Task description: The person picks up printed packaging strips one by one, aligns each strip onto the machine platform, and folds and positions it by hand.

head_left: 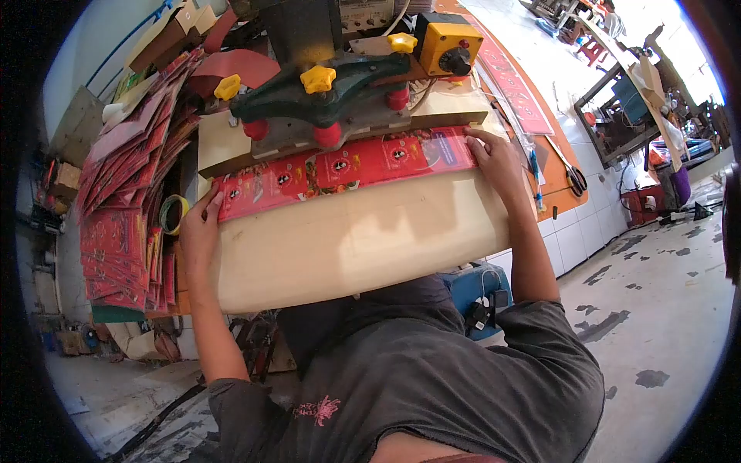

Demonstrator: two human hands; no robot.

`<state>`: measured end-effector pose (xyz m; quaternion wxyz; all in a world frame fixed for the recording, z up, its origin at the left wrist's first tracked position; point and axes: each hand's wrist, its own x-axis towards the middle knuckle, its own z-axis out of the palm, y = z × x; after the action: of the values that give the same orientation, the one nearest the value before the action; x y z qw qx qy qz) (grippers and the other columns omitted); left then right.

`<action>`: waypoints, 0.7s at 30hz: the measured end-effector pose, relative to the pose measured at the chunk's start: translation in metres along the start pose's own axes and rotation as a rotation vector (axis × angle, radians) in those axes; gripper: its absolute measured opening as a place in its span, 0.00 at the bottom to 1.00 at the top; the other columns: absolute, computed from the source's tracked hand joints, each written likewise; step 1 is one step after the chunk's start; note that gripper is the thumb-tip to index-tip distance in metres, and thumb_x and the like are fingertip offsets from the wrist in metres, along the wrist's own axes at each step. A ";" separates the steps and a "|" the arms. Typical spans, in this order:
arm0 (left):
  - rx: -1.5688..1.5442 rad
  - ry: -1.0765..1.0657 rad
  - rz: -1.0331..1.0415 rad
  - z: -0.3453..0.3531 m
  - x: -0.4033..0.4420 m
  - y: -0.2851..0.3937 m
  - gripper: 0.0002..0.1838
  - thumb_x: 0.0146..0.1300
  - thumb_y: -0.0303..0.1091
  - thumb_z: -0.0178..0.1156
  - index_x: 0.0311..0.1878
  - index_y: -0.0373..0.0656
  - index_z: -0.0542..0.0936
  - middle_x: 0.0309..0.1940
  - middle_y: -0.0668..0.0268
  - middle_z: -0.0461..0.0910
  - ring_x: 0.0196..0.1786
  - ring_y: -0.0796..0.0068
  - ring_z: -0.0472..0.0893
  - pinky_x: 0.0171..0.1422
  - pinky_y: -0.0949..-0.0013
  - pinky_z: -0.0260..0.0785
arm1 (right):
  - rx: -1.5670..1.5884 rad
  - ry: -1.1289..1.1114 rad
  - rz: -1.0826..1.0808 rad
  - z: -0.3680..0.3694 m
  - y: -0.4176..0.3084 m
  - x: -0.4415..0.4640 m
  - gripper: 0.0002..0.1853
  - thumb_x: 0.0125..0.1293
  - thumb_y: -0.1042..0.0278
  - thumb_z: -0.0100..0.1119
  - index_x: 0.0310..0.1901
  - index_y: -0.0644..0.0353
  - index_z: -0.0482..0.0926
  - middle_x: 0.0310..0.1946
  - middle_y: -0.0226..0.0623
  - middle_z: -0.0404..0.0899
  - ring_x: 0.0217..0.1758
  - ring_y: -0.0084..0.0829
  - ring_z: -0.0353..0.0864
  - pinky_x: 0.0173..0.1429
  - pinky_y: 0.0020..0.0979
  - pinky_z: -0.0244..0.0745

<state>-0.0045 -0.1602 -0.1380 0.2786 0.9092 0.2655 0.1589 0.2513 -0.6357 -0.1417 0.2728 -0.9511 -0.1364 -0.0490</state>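
Observation:
A red printed plastic packaging strip (340, 171) lies stretched across a machine bed, its far edge close to the machine's metal bar. My left hand (202, 220) is closed at the strip's left end, thumb and fingers along its edge. At the opposite end, my right hand (498, 160) grips the strip's corner, with the thumb on top. Under and in front of the strip spreads a cream-coloured curved board (363, 239), lit in patches. Just beyond stands a heat-press head (320, 96) with yellow star knobs and red feet. The undersides of the strip's ends are hidden.
Stacked red printed packages (123, 208) fill the left side, with a tape roll (174, 214) beside them. A yellow control box (450, 48) sits behind the machine. Scissors (573, 174) and a blue pen (536, 174) lie to the right. A blue stool (480, 301) stands below.

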 end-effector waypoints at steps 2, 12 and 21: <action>0.069 0.003 -0.044 0.001 0.001 0.004 0.23 0.76 0.50 0.59 0.63 0.45 0.83 0.53 0.45 0.84 0.56 0.51 0.86 0.61 0.62 0.73 | -0.041 0.006 0.020 0.005 0.004 0.002 0.18 0.74 0.46 0.58 0.56 0.44 0.88 0.45 0.42 0.89 0.49 0.50 0.88 0.55 0.47 0.80; 0.048 0.097 -0.011 0.010 -0.002 -0.002 0.23 0.75 0.52 0.59 0.61 0.47 0.85 0.49 0.44 0.85 0.54 0.46 0.85 0.58 0.61 0.74 | -0.036 0.110 -0.033 0.012 0.004 -0.001 0.17 0.74 0.47 0.59 0.53 0.45 0.89 0.41 0.48 0.89 0.48 0.50 0.88 0.53 0.47 0.79; 0.028 0.171 0.059 0.020 -0.006 -0.001 0.23 0.77 0.50 0.57 0.64 0.44 0.84 0.53 0.52 0.87 0.53 0.51 0.86 0.58 0.61 0.75 | -0.019 0.205 -0.084 0.018 0.011 -0.005 0.15 0.74 0.51 0.58 0.51 0.45 0.90 0.37 0.47 0.87 0.41 0.49 0.87 0.48 0.48 0.79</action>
<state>-0.0014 -0.1718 -0.1551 0.2371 0.9036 0.2636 0.2403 0.2501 -0.6363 -0.1631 0.2740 -0.9371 -0.1469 -0.1588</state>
